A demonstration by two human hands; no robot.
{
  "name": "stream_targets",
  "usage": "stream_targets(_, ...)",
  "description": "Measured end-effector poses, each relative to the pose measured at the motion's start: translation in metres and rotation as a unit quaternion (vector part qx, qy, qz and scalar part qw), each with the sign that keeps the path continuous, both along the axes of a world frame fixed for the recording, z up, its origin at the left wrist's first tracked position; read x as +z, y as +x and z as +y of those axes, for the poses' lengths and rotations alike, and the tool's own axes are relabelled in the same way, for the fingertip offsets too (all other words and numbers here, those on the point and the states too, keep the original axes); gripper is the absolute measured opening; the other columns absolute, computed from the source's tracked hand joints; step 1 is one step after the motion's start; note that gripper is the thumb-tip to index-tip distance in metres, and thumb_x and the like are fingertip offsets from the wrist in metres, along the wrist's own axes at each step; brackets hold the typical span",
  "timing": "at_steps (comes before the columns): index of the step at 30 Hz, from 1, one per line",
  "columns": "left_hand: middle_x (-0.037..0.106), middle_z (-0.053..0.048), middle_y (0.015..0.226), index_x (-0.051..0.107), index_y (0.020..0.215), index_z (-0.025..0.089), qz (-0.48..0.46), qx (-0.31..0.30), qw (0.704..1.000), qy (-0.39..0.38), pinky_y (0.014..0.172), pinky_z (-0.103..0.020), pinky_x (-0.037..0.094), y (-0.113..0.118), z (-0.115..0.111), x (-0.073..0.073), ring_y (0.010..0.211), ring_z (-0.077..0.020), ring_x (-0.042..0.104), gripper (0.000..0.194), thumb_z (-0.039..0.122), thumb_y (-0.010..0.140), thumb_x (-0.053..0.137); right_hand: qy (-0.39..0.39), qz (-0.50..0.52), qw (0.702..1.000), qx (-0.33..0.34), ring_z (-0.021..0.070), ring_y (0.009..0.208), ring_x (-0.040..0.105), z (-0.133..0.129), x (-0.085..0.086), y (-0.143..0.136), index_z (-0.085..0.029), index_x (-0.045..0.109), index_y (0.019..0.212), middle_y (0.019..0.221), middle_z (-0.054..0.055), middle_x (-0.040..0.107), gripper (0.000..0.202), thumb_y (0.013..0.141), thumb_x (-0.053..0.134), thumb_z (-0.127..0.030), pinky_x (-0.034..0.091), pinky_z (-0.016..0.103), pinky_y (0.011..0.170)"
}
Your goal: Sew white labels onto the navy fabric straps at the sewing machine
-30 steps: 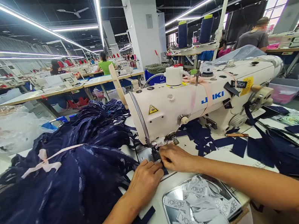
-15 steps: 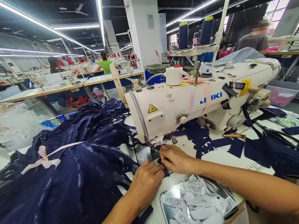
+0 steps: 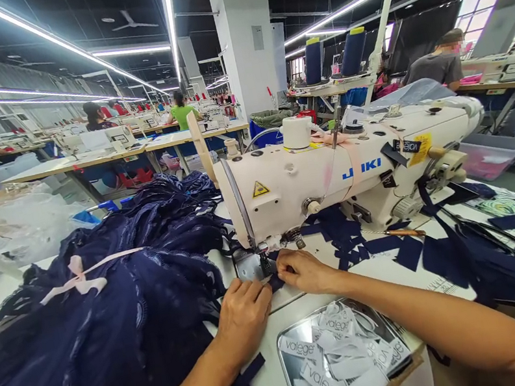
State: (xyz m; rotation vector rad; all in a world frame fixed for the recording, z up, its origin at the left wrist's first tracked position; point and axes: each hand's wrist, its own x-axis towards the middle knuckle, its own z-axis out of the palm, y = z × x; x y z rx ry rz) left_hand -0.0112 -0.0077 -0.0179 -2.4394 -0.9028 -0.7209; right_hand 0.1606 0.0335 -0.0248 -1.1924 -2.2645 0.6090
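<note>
A white sewing machine (image 3: 295,180) stands before me, its presser foot (image 3: 265,264) down over the metal needle plate (image 3: 247,270). Just right of the foot, my right hand (image 3: 305,271) is closed in a pinch on a small piece of navy fabric (image 3: 277,280). My left hand (image 3: 245,313) is in front of the plate, fingers bent and held together; what lies beneath its fingertips is hidden. Left of it spreads a big heap of navy garments (image 3: 112,329), with a pale pink ribbon (image 3: 79,279) tied on top.
A metal tray (image 3: 283,347) of white printed labels (image 3: 321,380) sits at the table's front edge. Navy scraps (image 3: 339,238), an orange-handled tool (image 3: 405,232) and black scissors (image 3: 492,236) lie to the right. Thread cones (image 3: 355,54) stand behind, and people work at other machines farther off.
My left hand has shifted a little left, away from my right hand, widening the gap between them. My right hand stays by the presser foot.
</note>
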Motion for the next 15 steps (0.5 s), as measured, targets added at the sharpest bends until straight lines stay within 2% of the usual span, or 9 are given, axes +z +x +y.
stream_targets(8,0.05,-0.001,0.055,0.054,0.067,0.013,0.086,-0.004,0.995,0.053,0.056,-0.029,0.028,0.0067,0.0033,-0.0001,0.051,-0.0137,0.042,0.022,0.008,0.083,0.039,-0.001,-0.014,1.0,-0.01,0.0092,0.059,0.045,-0.003,0.0031,-0.0007,-0.015,0.048,0.059,0.066,-0.002,0.049,0.014,0.071,0.051,-0.008,0.03,0.021,0.056)
stream_targets(15,0.052,-0.004,0.06,0.053,0.069,0.013,0.146,0.01,0.989,0.02,0.056,-0.031,0.03,0.0071,-0.0015,0.0029,0.054,-0.0162,0.046,0.024,0.002,0.08,0.035,0.024,-0.039,0.999,0.003,0.0106,0.065,0.049,-0.0071,0.0064,-0.0005,-0.015,0.051,0.063,0.07,-0.001,0.051,0.013,0.073,0.051,-0.008,0.033,0.022,0.061)
